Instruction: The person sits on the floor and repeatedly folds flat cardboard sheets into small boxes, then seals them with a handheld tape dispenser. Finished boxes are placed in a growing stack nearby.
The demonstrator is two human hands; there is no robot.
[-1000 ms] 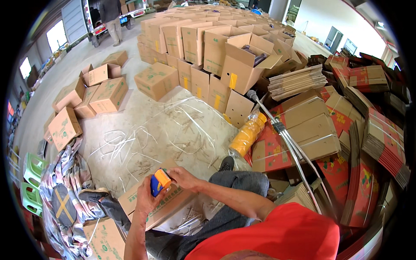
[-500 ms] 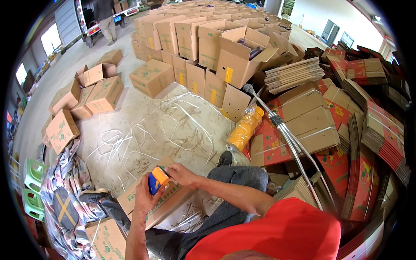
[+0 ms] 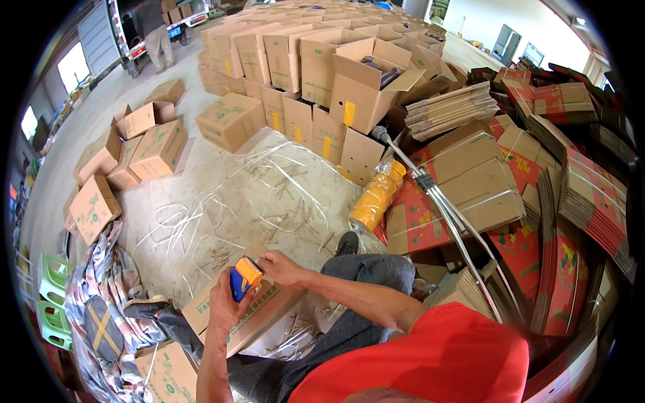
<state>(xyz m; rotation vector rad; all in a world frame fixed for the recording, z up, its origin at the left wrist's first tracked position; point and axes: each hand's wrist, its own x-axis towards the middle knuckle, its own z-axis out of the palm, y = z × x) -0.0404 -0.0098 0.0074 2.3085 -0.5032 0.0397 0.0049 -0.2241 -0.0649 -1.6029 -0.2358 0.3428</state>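
My left hand [image 3: 225,301] is wrapped round a blue tape dispenser [image 3: 236,285] that carries a roll of orange-yellow tape [image 3: 248,271]. Close against the dispenser's right side, my right hand [image 3: 279,267] has its fingers pressed together; what they pinch is hidden. Both hands are above a closed brown cardboard box [image 3: 259,316] with green print, which lies tilted between my legs. My forearms cover part of the view below.
Open brown cartons [image 3: 329,74] stand in rows ahead, one with dark purple produce. Flattened red-and-brown cartons [image 3: 470,181] pile up at right beside metal poles [image 3: 447,211]. Wrapped tape rolls [image 3: 377,198] and white straps [image 3: 181,218] lie on the floor. Green stools [image 3: 54,322] stand left.
The view has shifted slightly. Both hands keep nearly the same place and hold at the dispenser. The person by the truck at the far left has moved a little.
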